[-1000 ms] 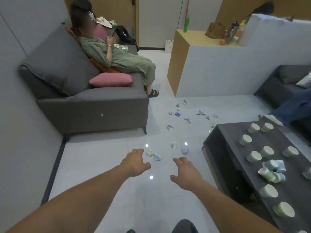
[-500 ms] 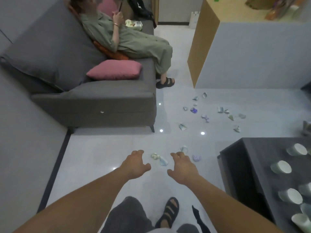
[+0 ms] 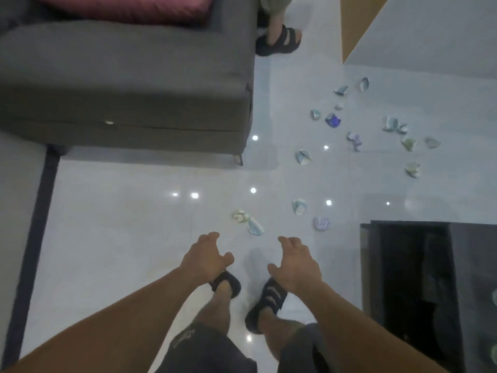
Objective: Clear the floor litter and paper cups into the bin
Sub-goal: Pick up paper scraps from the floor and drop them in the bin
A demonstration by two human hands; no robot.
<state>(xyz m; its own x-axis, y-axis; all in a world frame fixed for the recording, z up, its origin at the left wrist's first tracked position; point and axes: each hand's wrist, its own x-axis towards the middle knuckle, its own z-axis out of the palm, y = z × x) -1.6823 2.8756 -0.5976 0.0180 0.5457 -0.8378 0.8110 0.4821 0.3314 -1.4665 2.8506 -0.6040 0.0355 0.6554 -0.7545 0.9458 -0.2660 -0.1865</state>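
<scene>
Head view is tipping lower than before as the person is stepping in, left hand (image 3: pixel 207 258) and right hand (image 3: pixel 295 262) hanging empty, fingers loosely curled, just short of the nearest crumpled litter (image 3: pixel 248 222) lying on the floor (image 3: pixel 121 224) off the sofa (image 3: pixel 129 84) corner, so pickup is probably beginning.

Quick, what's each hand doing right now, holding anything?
Left hand: open, fingers loosely curled, holding nothing.
Right hand: open, fingers loosely curled, holding nothing.

The sofa (image 3: pixel 121 84) sits ahead on your left, a cushion (image 3: pixel 126 6) on it. To its right litter (image 3: pixel 303 157) is strewn over the floor (image 3: pixel 121 224), the nearest scraps (image 3: pixel 255 226) just before your feet (image 3: pixel 267 298). The tabletop (image 3: pixel 476 265) stands at your right.
</scene>
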